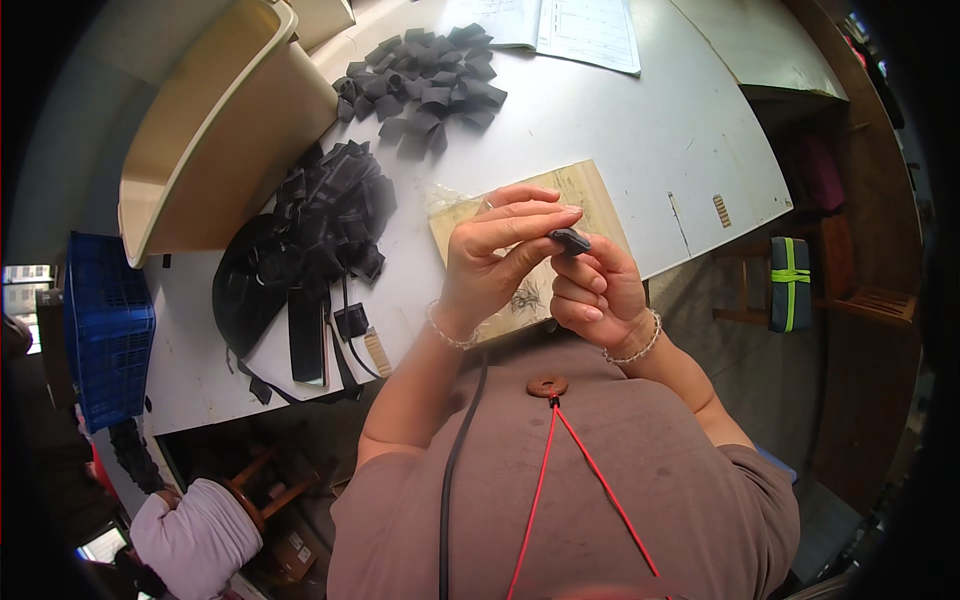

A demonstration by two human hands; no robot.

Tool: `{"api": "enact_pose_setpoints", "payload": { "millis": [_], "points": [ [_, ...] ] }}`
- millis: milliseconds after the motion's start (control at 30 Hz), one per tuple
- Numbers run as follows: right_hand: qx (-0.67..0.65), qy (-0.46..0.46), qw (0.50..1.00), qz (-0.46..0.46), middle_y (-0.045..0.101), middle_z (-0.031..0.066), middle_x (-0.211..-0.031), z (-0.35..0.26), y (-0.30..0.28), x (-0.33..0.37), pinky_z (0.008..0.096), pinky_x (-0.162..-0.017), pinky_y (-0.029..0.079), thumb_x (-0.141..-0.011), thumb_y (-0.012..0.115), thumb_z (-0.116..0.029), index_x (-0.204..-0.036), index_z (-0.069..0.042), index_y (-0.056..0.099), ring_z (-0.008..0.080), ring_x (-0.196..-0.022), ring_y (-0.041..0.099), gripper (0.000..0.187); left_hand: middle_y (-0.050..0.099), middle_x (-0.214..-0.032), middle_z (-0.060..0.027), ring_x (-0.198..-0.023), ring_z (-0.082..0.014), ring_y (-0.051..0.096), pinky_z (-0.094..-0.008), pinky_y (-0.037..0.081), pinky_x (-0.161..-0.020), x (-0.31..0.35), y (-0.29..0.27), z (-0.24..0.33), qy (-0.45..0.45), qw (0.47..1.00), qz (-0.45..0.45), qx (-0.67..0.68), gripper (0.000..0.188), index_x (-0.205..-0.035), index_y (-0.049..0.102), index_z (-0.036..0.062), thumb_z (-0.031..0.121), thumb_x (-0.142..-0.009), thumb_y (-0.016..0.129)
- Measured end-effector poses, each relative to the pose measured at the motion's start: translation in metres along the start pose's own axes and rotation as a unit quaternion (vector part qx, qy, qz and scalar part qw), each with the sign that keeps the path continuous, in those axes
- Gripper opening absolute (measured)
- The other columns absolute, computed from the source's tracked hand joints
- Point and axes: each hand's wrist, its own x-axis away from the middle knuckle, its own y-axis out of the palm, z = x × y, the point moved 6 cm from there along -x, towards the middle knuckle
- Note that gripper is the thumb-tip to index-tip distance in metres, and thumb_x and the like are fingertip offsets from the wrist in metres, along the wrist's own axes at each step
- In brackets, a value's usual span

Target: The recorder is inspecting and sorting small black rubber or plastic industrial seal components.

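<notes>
Between both hands, above the table's front edge, is a small folded black fabric piece (571, 240). My left hand (500, 238) pinches its upper left side between thumb and fingers, the other fingers stretched out. From the lower right, my right hand (600, 290) grips the same piece with thumb and forefinger, its remaining fingers curled in. Beneath the hands lies a light wooden board (597, 195) with dark marks and loose black thread bits. A loose pile of flat dark fabric pieces (425, 90) is spread beyond the board. Left of the board, a heap of black sewn pieces (335, 215) is stacked up.
A large beige bin (230, 150) leans at the far left, above a blue plastic crate (108, 335). A phone-like dark slab (307, 340) and black straps lie near the front edge. Papers (590, 35) rest at the back. Lower left, another person (200, 535) sits nearby.
</notes>
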Motion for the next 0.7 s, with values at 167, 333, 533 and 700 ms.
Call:
{"api": "enact_pose_setpoints", "payload": {
  "millis": [167,333,533,700],
  "points": [
    [-0.001,-0.009,1.0,0.011,0.035,-0.0044,-0.054,0.001,-0.002,0.0,0.0215,-0.039,0.038,-0.097,0.036,-0.023,-0.095,-0.005,0.054,0.0061,-0.039,0.032,0.025,0.068,-0.099,-0.0086,-0.109,-0.0269,0.054,-0.0375,0.042,-0.092,0.012,0.004,-0.023,-0.011,0.998,0.006,0.055,0.023,-0.101,0.068,0.0024,0.019,-0.086,0.062],
    [0.014,-0.009,1.0,0.018,0.036,-0.0044,-0.054,-0.001,0.002,0.003,0.0215,-0.039,0.038,-0.097,0.036,-0.024,-0.096,-0.005,0.053,0.0059,-0.039,0.031,0.025,0.068,-0.099,-0.0081,-0.109,-0.0274,0.054,-0.0372,0.042,-0.092,0.005,-0.001,-0.004,-0.024,0.991,0.115,0.055,0.026,-0.103,0.068,0.003,0.022,-0.085,0.063],
    [0.005,-0.011,1.0,-0.003,0.036,-0.0049,-0.054,0.004,0.005,0.004,0.0215,-0.039,0.038,-0.096,0.037,-0.025,-0.096,-0.005,0.053,0.0057,-0.039,0.031,0.026,0.069,-0.094,-0.0074,-0.103,-0.0262,0.057,-0.0346,0.043,-0.09,-0.013,0.004,0.007,0.035,0.999,-0.015,0.0,0.031,-0.098,0.069,0.0026,0.028,-0.081,0.067],
    [0.023,-0.014,0.999,0.024,0.036,-0.0053,-0.053,0.002,0.0,0.005,0.0214,-0.038,0.038,-0.096,0.038,-0.025,-0.091,-0.006,0.053,0.0055,-0.039,0.032,0.025,0.07,-0.089,-0.0071,-0.097,-0.0258,0.06,-0.0357,0.044,-0.089,-0.008,0.009,-0.002,0.016,0.999,-0.01,0.047,0.03,-0.094,0.07,0.0031,0.03,-0.082,0.065]
  ]
}}
